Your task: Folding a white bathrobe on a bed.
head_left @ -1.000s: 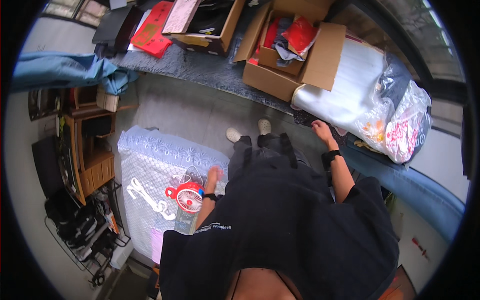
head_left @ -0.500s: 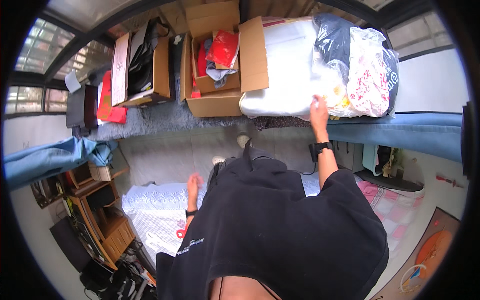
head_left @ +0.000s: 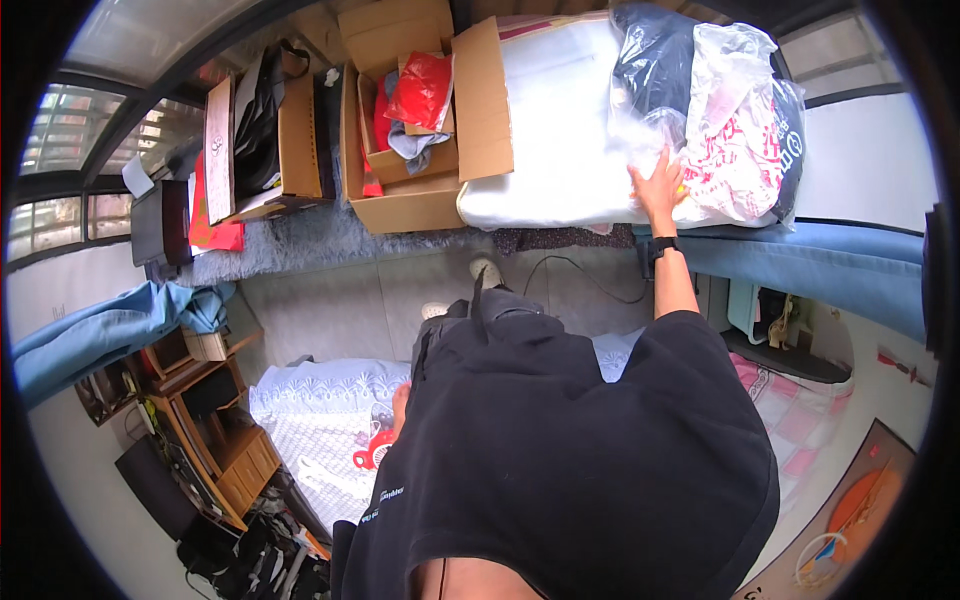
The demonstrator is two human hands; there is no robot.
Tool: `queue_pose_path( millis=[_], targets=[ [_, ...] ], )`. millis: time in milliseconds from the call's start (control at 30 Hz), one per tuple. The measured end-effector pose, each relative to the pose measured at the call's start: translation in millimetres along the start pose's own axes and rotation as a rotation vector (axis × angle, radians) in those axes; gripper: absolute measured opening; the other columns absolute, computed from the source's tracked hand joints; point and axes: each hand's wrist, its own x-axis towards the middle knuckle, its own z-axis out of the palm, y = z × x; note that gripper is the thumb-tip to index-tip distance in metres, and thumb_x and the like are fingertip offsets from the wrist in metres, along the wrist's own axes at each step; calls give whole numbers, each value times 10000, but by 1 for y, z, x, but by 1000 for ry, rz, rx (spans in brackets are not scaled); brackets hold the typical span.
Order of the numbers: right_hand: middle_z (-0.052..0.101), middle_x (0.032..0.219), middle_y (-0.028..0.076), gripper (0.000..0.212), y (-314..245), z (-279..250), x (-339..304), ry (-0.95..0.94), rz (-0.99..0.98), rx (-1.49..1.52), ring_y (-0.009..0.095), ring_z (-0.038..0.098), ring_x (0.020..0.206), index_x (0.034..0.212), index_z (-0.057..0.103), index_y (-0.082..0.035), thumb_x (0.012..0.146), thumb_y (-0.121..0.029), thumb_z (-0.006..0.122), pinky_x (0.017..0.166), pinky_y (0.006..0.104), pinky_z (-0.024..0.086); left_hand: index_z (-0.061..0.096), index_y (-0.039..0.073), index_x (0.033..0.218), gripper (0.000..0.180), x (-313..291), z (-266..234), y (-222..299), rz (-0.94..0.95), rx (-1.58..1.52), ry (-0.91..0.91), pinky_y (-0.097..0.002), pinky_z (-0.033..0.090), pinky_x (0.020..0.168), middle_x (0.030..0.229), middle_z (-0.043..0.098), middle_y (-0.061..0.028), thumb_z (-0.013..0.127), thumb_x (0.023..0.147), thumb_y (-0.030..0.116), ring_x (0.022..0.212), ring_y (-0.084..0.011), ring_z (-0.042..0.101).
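My right hand [head_left: 658,187] has its fingers spread over the right end of a white padded sheet [head_left: 560,130]. Its fingertips touch or lie close against a clear plastic bag [head_left: 648,138] with a little yellow showing by the fingers. Beyond it lies a dark bundle in clear plastic [head_left: 655,55]. To its right is a white plastic bag with red print [head_left: 735,140]. My left hand [head_left: 401,400] hangs low beside my body, mostly hidden by my black shirt, so its fingers do not show well. Near it on the bed lies a red and white round thing [head_left: 375,451].
An open cardboard box [head_left: 405,213] holding red packets and grey cloth stands left of the sheet. Further left is another box [head_left: 300,140] with black bags. A dark cable [head_left: 590,275] loops over the floor. Behind me is a bed with patterned covers [head_left: 320,395].
My right hand has moved forward from the sheet's front edge to the plastic bags, its fingers now spread. My left hand has dropped back beside my body. The view has shifted slightly.
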Motion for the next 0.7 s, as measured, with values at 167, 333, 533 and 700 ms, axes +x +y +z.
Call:
queue_pose_path(
  millis=[167,333,533,700],
  targets=[
    [246,1392,280,930,15,-30,-2,259,-17,-94,411,192,1320,1412,237,-162,681,-478,719,984,662,182,546,96,1133,286,-4,-45,165,-382,-488,-39,-273,464,642,929,638,-56,396,911,196,782,-139,594],
    [226,1405,275,965,18,-75,12,384,185,-196,423,172,1325,1419,204,-170,670,-461,740,966,677,205,533,98,1153,299,-15,-48,164,-346,-498,-16,-272,462,632,936,642,-62,399,907,200,767,-149,606],
    [342,1324,255,837,67,-54,37,174,171,-169,394,322,1252,1384,290,-184,699,-362,738,920,586,337,557,85,1129,292,-38,-26,80,-326,-437,-42,-284,468,642,943,626,-80,421,910,223,770,-160,584],
    [620,960,205,474,91,-51,48,350,-26,-72,389,590,886,1190,527,-101,755,-222,670,773,454,454,603,75,1074,277,-50,-10,54,5,-352,7,-298,476,657,923,594,-105,438,918,232,790,-166,562]
  ],
)
